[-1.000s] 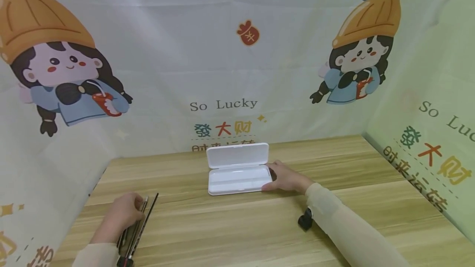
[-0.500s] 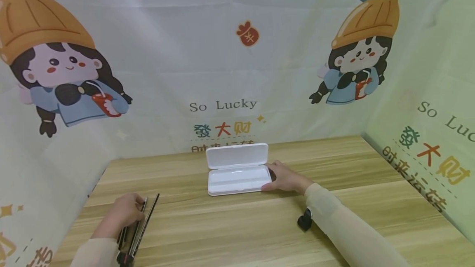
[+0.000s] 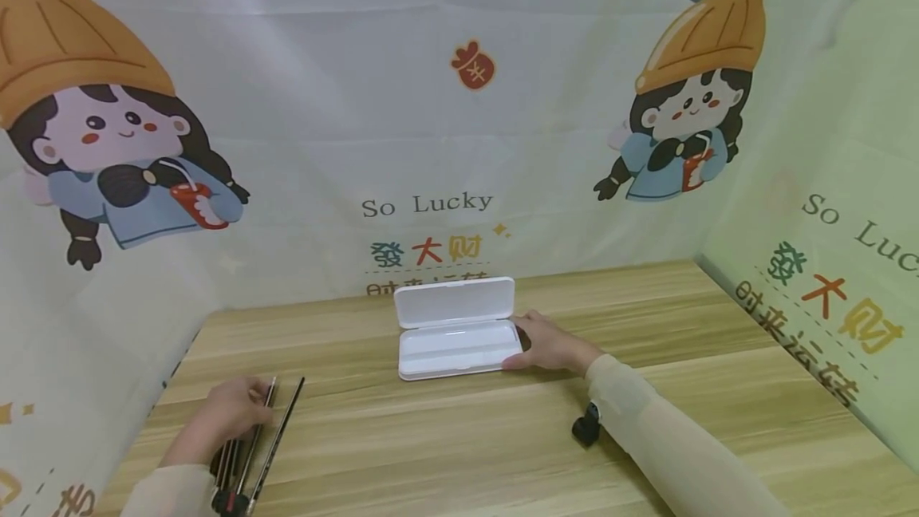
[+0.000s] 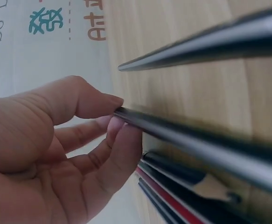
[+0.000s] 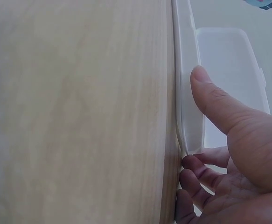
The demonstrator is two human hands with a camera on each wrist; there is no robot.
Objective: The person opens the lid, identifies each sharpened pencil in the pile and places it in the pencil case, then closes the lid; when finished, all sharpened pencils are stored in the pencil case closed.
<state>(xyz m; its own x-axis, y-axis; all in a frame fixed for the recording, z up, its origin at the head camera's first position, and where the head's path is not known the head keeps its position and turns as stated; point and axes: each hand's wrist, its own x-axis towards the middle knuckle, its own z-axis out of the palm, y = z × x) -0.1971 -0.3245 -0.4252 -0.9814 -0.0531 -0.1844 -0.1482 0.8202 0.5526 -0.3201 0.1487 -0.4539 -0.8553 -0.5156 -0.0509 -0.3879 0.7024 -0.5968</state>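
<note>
My left hand (image 3: pixel 228 415) pinches the end of a dark pencil (image 4: pixel 187 140) between thumb and fingertips, low over the table's left side. Just to its right a second dark slender pencil (image 3: pixel 278 439) slants on its own. Below the pinched one in the left wrist view are several more, among them a sharpened pencil (image 4: pixel 212 189) and a red one (image 4: pixel 170 196). A white pencil case (image 3: pixel 459 351) stands unfolded at the table's back middle, its lid (image 3: pixel 455 304) raised. My right hand (image 3: pixel 551 344) holds its right end, thumb along the front wall, fingers bent at the end.
The wood-grain table (image 3: pixel 445 445) runs back to a printed cloth (image 3: pixel 323 102) that also hangs along both sides. A small black device (image 3: pixel 586 426) sits under the right sleeve; another black device (image 3: pixel 230 501) is near the left wrist.
My left hand has shifted slightly left with the pencil, and the pencils under it look more spread. The right hand and the pencil case have stayed in place.
</note>
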